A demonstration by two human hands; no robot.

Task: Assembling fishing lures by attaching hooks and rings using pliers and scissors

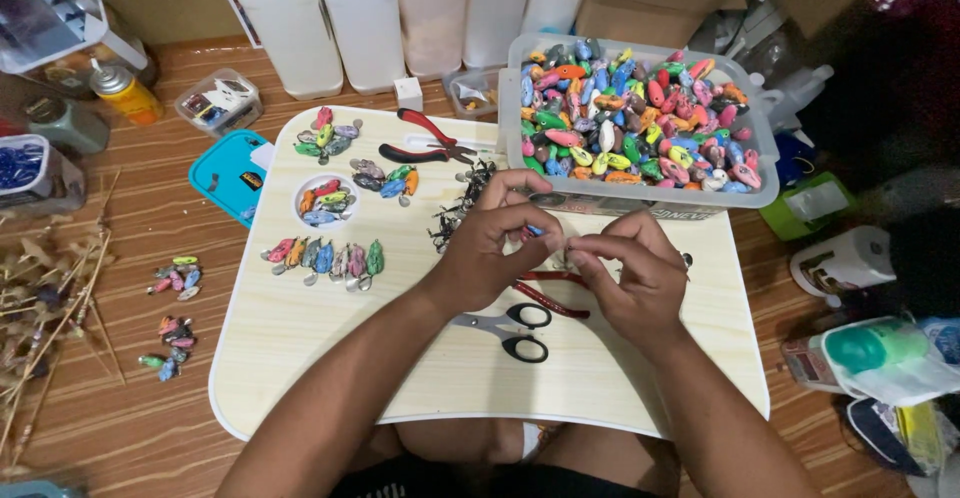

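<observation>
Now both hands meet over lap desk (300, 358), left hand (495, 233) & right hand (630, 273) grip pinched on small bead (535, 230).

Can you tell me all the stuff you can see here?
small bead: one, blue, pinched between both hands
clear tub: one, full of many-coloured beads, board's far right
lap board: one, pale wood
bead rows: several, mixed colours, board's left
red pliers: one, far side of board
second red pliers: one, partly under the hands
scissors: one, black handles, near edge
metal hooks: dark pile, mid board
white bottles: several, behind
left hand: on the bead
right hand: on the bead
</observation>
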